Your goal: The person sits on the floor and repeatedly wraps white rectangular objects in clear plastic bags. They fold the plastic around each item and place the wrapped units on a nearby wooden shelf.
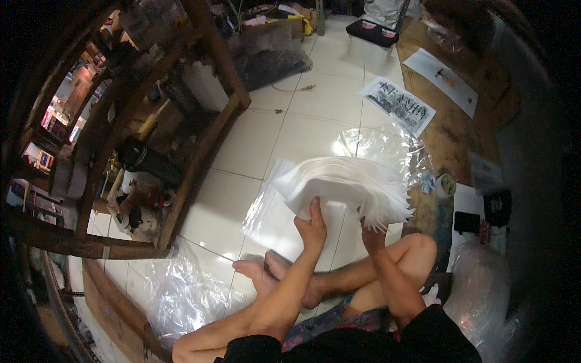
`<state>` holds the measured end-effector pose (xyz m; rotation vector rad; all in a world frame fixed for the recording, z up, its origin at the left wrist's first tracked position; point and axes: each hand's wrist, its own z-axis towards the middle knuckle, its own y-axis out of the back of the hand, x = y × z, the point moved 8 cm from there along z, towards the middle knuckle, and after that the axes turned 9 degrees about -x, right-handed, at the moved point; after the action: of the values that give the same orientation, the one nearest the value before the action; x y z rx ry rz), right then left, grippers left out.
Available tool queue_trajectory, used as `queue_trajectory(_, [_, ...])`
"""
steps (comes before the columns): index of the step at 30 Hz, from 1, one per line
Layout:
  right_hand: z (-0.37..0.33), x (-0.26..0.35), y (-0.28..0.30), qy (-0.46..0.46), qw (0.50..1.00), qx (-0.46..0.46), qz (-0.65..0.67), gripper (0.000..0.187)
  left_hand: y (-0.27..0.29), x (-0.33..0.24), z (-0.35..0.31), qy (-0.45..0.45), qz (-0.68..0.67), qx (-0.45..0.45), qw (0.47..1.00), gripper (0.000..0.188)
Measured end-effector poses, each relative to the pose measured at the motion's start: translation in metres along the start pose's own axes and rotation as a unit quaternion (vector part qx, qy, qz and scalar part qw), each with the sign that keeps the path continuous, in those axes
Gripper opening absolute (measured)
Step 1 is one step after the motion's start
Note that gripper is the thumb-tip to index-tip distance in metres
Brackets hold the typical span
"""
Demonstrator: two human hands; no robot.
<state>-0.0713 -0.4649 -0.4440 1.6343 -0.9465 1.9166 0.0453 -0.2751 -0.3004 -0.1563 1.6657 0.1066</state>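
I sit cross-legged on a white tiled floor and hold a thick stack of white sheets above my legs. My left hand grips its lower left side, thumb on top. At the lower right edge my right hand holds the stack where the sheets fan out. A clear plastic bag lies on the tiles right under the stack's left side. My bare feet rest below it.
A wooden shelf frame full of jars and bottles stands to the left. Crumpled clear plastic lies at lower left, more clear plastic beyond the stack. Printed sheets lie on a wooden board at right, next to a tape roll.
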Motion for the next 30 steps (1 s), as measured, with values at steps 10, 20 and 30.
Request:
queue_trajectory(10, [0.009,0.042,-0.026,-0.009,0.983,0.011,-0.185,0.055,-0.002,0.036,0.006,-0.05,0.062,0.186,0.979,0.036])
queue_trajectory(20, [0.01,0.08,-0.022,-0.053,0.994,-0.053,-0.081,0.041,0.007,-0.008,0.0,-0.078,0.041,0.123,0.988,0.019])
queue_trajectory(30, [0.016,0.049,-0.007,-0.089,0.986,-0.107,0.088,0.034,-0.015,0.015,0.001,-0.113,0.098,0.199,0.969,0.02])
